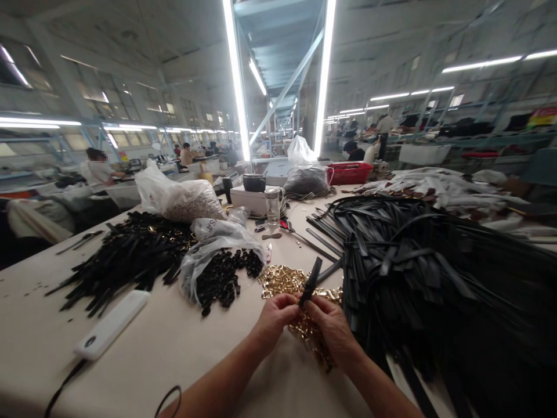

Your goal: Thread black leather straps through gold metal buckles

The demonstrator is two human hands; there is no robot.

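Both hands meet over a heap of gold metal buckles (282, 280) on the pale table. Between them a black strap (311, 277) stands up at a tilt, its lower end pinched in the fingers. My left hand (278, 313) grips this end from the left, thumb and forefinger closed. From the other side my right hand (328, 319) pinches the same strap. Whether a buckle sits at the pinched end is hidden by the fingers. Left of the heap, small black loops (224, 278) spill from a clear plastic bag (209, 235).
Long black straps (391, 255) are piled on the right. Shorter black straps with gold buckles (130, 255) lie left. A white power bank (113, 325) with a cable sits at front left. Behind stand a glass jar (272, 208), a filled bag (183, 197) and a red basket (350, 172).
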